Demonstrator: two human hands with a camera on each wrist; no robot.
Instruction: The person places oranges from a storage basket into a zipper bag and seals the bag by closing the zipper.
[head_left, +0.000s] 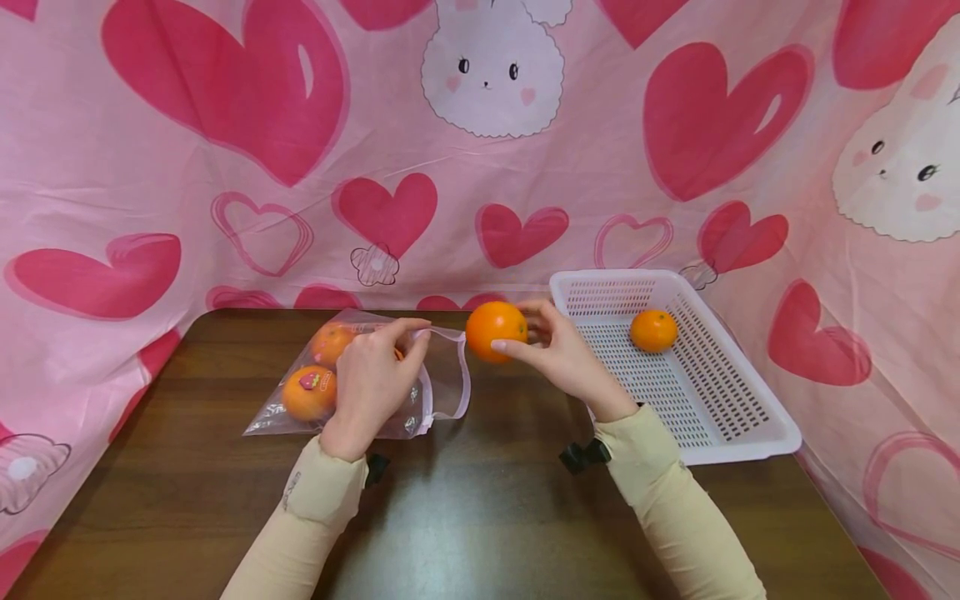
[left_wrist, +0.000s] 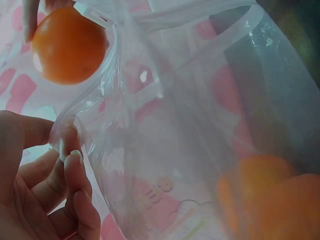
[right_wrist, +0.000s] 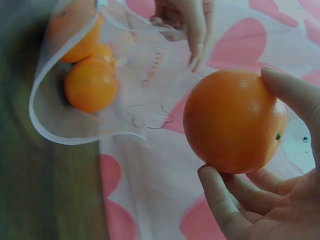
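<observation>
Held orange [head_left: 496, 332] at the mouth of a clear bag [head_left: 428, 400]

The held orange is outside the bag, just beside its mouth, over the worktop [head_left: 465, 517] near the middle of the back edge. The bagging looks well along: at least three bagged oranges [head_left: 309, 393] show through the plastic, toward the worktop's back left corner. Left over are the held orange and a loose orange [head_left: 654, 332] in the white basket [head_left: 712, 382], which sits along the worktop's right edge.

The right hand [head_left: 558, 350] grips its orange at the fingertips, thumb on one side and fingers on the other, with the forearm reaching in from the worktop's front edge. The left hand [head_left: 378, 367] arches over the bag, thumb and fingers pinching the rim; the mouth gapes toward the right hand.
</observation>
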